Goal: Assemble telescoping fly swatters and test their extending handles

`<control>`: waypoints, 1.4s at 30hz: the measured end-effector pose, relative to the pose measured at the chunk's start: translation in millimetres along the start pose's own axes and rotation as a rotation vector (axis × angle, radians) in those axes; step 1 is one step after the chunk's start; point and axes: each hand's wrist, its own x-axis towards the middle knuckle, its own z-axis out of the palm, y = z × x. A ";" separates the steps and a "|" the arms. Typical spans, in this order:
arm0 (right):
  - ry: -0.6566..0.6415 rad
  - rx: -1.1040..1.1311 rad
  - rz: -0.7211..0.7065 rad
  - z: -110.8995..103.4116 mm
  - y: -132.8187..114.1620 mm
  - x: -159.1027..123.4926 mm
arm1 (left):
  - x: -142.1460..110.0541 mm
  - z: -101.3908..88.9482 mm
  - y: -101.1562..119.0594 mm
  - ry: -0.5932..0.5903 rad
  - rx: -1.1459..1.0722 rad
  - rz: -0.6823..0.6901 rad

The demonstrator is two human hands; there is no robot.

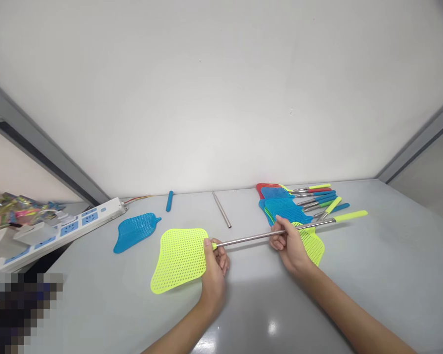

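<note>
A yellow-green fly swatter (180, 259) with a long metal rod is held above the table, its paddle to the left and its handle to the right. My left hand (214, 270) is closed at the neck where paddle meets rod, thumb on the paddle's edge. Farther along, my right hand (290, 246) pinches the metal rod. Behind that hand, a second yellow-green swatter paddle (313, 243) lies on the table. To the left rest a loose blue paddle (136, 231), a blue handle (169, 201) and a separate metal rod (222, 210).
A pile of swatters (286, 206) in blue, red and green lies near the wall on the right. At left, a white power strip (77, 225) with plugs runs along the grey table (107, 305). Colourful packaged items (18, 211) sit beyond it.
</note>
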 end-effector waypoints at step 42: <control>0.039 -0.104 -0.219 1.4 1.9 -5.0 | -6.2 -5.0 -3.6 -0.157 0.136 -0.048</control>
